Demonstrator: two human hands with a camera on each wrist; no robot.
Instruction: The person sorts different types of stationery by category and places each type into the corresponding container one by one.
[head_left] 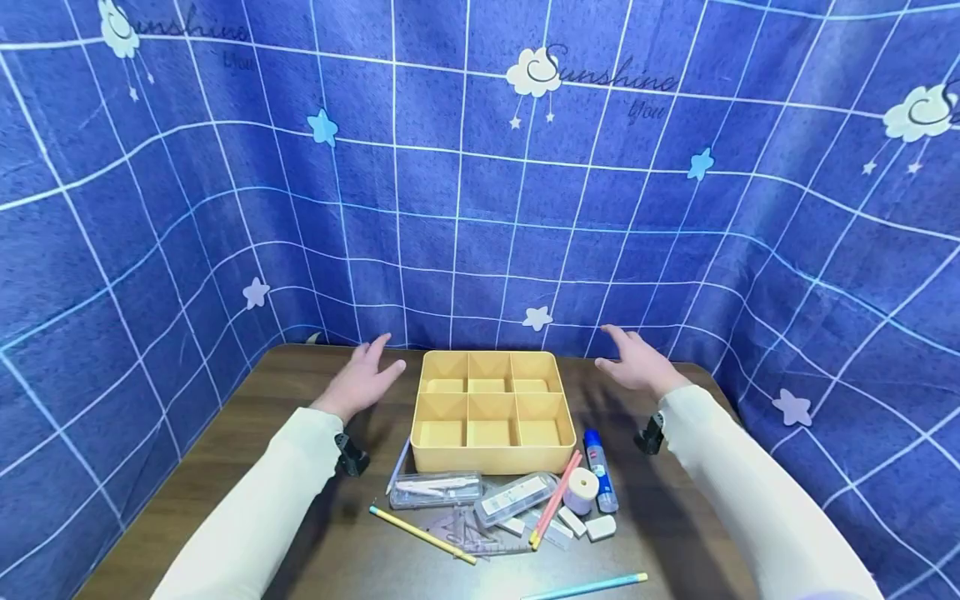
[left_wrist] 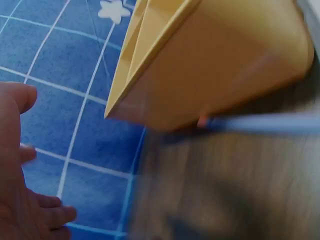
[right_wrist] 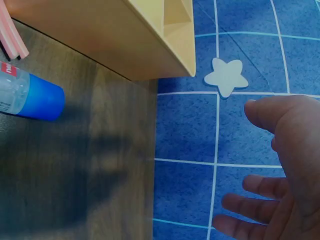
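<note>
A yellow box [head_left: 495,459] with several compartments stands near the back of the wooden table, nothing visible in its sections. Left of it my left hand [head_left: 362,379] hovers with fingers spread, touching nothing. On the other side my right hand [head_left: 636,360] is held up, thumb and fingers apart and holding nothing. In the right wrist view, the glue stick [right_wrist: 32,95] with its blue cap lies on the table below the box's side. The left wrist view, partly blurred, shows a pencil [left_wrist: 265,123] by the box's foot.
Before the box lie a clear case with a compass [head_left: 437,490], another clear case [head_left: 516,498], pink pencils [head_left: 555,502], a spool-like roll [head_left: 581,490], erasers [head_left: 600,527], transparent rulers [head_left: 491,547], a yellow pencil [head_left: 423,534] and a blue pencil [head_left: 588,587]. A blue curtain [head_left: 487,192] surrounds the table.
</note>
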